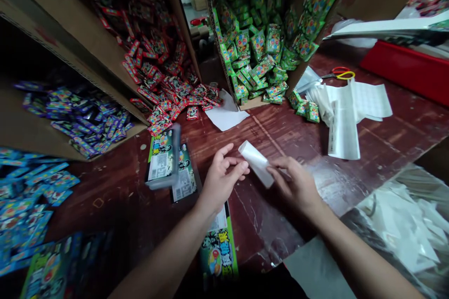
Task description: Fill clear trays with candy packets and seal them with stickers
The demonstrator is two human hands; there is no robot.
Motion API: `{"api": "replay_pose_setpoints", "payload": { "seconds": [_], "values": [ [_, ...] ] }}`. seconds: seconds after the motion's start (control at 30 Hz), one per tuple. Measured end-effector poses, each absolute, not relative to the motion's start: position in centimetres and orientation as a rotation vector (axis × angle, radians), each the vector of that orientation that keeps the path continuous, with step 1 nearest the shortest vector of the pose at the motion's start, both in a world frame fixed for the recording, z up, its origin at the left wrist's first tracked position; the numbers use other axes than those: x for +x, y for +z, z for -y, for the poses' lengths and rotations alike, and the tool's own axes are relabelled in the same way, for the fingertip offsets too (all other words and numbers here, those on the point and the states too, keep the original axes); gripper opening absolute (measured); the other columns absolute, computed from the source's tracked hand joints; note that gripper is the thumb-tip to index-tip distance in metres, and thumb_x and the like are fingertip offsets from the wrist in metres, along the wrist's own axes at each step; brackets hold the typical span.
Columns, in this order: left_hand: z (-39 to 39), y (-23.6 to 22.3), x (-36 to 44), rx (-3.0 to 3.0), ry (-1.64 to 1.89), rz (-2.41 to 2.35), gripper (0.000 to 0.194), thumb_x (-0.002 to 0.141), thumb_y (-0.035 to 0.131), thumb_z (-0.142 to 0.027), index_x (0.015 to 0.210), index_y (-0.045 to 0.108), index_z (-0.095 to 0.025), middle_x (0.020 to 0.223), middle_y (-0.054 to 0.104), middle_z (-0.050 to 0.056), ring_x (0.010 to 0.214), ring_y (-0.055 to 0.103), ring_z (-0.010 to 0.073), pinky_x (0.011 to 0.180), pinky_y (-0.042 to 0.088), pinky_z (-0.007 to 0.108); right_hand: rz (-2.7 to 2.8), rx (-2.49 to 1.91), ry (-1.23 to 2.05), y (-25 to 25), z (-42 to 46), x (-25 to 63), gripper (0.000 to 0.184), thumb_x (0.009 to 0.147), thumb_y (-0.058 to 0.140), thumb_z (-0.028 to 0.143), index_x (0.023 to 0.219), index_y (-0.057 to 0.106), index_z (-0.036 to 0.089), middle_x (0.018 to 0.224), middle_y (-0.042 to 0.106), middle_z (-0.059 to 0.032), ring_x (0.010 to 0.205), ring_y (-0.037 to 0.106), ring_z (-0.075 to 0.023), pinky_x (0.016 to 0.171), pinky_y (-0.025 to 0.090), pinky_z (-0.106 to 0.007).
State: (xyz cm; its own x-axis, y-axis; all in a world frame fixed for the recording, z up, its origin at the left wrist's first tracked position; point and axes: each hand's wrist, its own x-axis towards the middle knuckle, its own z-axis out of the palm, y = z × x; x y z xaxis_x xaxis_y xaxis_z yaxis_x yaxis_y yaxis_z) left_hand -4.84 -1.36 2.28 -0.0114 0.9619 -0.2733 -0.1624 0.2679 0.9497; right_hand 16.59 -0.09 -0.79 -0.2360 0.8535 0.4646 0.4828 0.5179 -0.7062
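My right hand (296, 184) pinches a curled strip of white, glossy paper (257, 164), which looks like a sticker sheet, by its right edge. Beside the strip's left end is my left hand (226, 173), thumb drawn in against curled fingers and the index finger raised. Whatever lies between those fingertips is too small to make out. Under my left forearm lies a printed candy package (219, 252) with a green edge. To the left, a clear plastic sleeve (175, 159) rests over printed cards (159, 163).
Cardboard boxes hold red packets (154, 65), green packets (259, 51) and purple packets (91, 117). Blue packets (31, 205) lie at left. On the right are white sheets (343, 126), yellow-and-red-handled scissors (343, 73), a red tray (403, 72) and a plastic-lined bin (396, 182) of white scraps.
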Motion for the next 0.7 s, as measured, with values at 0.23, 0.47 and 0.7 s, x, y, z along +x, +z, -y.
{"api": "replay_pose_setpoints", "payload": {
  "seconds": [0.23, 0.47, 0.7],
  "values": [
    [-0.2, 2.6, -6.5, 0.856, 1.032, -1.187, 0.078, 0.077, 0.081, -0.034, 0.144, 0.043, -0.023, 0.138, 0.057, 0.012, 0.113, 0.060, 0.0213, 0.089, 0.049, 0.031, 1.385, -1.247, 1.506, 0.1, -2.0, 17.0, 0.036, 0.089, 0.068, 0.049, 0.107, 0.066, 0.019, 0.088, 0.071, -0.0022, 0.067, 0.060, -0.0121, 0.058, 0.046, -0.024],
    [-1.5, 3.8, -5.9, 0.747, 0.880, -0.987, 0.069, 0.082, 0.074, -0.044, 0.141, 0.049, -0.017, 0.108, 0.068, 0.009, 0.083, 0.064, 0.0160, 0.072, 0.050, 0.026, 1.846, -1.176, 1.181, 0.2, -2.8, 17.1, 0.023, 0.099, 0.057, 0.041, 0.108, 0.067, 0.023, 0.101, 0.071, -0.0028, 0.090, 0.065, -0.0168, 0.080, 0.049, -0.029],
    [-0.9, 1.1, -5.5, 1.068, 0.907, -1.109, 0.050, 0.080, 0.078, -0.032, 0.125, 0.060, -0.020, 0.097, 0.070, 0.004, 0.076, 0.066, 0.0154, 0.067, 0.051, 0.025, 1.989, -1.164, 0.824, 0.5, -2.7, 17.2, 0.044, 0.094, 0.064, 0.048, 0.127, 0.058, 0.021, 0.122, 0.068, -0.0104, 0.109, 0.063, -0.0243, 0.091, 0.050, -0.037]
  ]
}}
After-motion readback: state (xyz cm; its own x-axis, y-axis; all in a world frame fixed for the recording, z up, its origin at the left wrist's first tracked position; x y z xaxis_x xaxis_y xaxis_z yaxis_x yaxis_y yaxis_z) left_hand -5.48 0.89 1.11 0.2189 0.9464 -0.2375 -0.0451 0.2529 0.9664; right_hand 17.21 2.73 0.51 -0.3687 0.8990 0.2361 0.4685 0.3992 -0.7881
